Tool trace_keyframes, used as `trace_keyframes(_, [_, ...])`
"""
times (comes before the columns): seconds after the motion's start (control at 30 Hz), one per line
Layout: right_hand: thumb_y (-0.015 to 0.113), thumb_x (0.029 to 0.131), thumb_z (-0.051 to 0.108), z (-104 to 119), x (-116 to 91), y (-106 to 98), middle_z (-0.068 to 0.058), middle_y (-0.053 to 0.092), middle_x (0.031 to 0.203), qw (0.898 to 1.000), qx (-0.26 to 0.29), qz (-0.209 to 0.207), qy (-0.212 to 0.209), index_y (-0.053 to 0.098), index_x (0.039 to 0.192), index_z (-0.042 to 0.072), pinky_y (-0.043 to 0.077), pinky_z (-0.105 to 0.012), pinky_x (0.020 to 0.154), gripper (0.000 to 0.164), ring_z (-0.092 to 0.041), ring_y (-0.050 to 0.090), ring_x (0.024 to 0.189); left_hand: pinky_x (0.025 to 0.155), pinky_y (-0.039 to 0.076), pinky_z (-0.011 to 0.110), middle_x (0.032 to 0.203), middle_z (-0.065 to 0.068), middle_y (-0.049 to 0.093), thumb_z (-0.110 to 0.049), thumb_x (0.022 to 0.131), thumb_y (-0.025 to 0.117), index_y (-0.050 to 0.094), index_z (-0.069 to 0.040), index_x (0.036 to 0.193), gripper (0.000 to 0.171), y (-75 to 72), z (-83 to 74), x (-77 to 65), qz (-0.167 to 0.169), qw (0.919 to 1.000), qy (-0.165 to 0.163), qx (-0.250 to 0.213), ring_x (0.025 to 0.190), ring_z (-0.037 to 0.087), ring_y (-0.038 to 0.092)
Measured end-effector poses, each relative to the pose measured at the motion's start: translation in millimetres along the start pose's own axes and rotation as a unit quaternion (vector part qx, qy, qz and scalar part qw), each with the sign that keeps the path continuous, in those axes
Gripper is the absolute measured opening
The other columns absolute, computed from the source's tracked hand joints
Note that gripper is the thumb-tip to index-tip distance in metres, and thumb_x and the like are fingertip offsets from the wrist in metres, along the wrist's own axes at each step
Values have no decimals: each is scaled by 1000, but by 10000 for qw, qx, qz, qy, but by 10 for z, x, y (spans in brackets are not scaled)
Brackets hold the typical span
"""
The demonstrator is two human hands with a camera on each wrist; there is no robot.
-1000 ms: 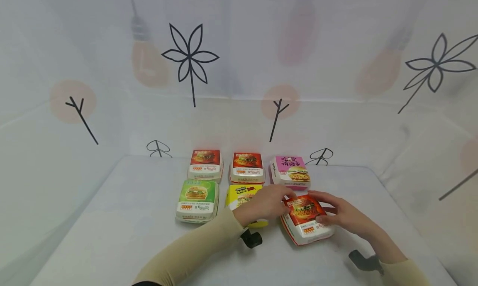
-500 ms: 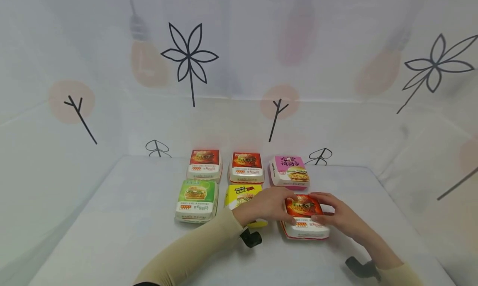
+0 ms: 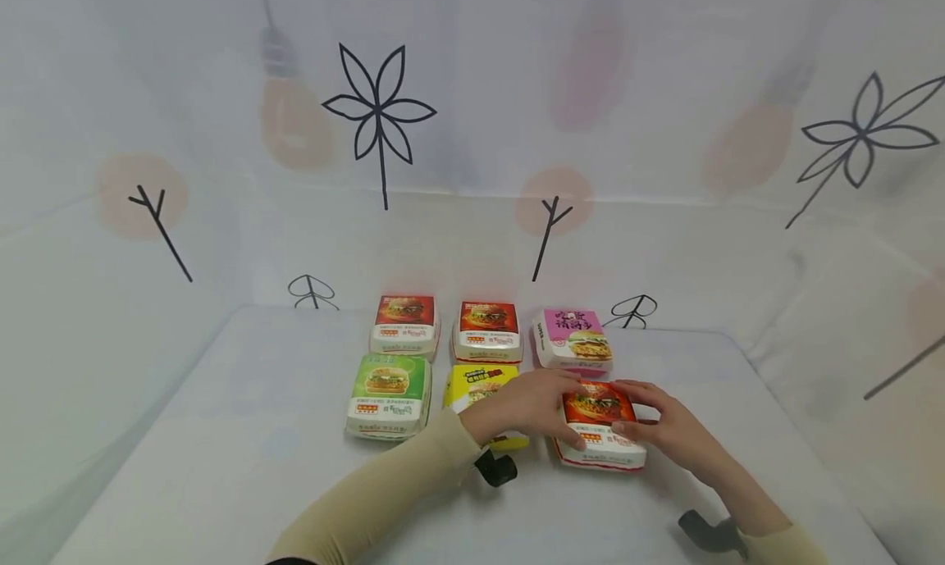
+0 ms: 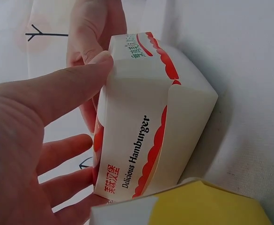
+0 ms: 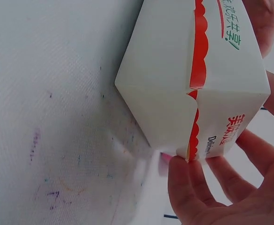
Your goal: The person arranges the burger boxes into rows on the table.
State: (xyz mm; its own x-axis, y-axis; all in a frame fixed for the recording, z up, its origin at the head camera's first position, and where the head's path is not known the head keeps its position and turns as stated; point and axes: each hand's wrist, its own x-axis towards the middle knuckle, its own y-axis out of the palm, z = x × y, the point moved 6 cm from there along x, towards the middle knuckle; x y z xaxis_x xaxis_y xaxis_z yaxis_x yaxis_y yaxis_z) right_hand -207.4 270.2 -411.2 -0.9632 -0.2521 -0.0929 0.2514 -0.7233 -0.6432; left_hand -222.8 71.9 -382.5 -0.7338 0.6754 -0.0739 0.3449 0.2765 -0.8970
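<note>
A hamburger box [image 3: 605, 452] with a red top and white sides sits on the table at the front right of the group. My left hand [image 3: 526, 405] holds its left side, thumb at the near corner, as the left wrist view shows on the white side panel [image 4: 137, 126]. From the right, my right hand [image 3: 682, 435] grips the same box, its thumb on the top and its fingers along the right side; the right wrist view shows these fingers [image 5: 237, 176] bent against the panel. Under my left wrist a yellow hamburger box [image 3: 472, 378] is partly hidden.
Behind stand two red-topped boxes [image 3: 404, 325] [image 3: 487, 332] and a pink box [image 3: 574, 339]. A green box [image 3: 389, 397] lies left of the yellow one. The white table [image 3: 221, 450] meets a patterned cloth backdrop [image 3: 472, 122].
The held red-topped box has turned from a slant to nearly square with the others and shifted slightly left and away. My left thumb has come down onto its near left corner.
</note>
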Motion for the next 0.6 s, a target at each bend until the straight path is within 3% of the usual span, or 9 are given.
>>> trace_keyframes(0.6, [74,90,34,18,43,7,-21,38,152,9996,142,-141,-175,49,146,7,46,-56,100,67,-46,38,135,109,38,33,156,-10,38,-54,80,78,54,-30,144,72,-5,42,40,31,10000,22,-79,139,12,38])
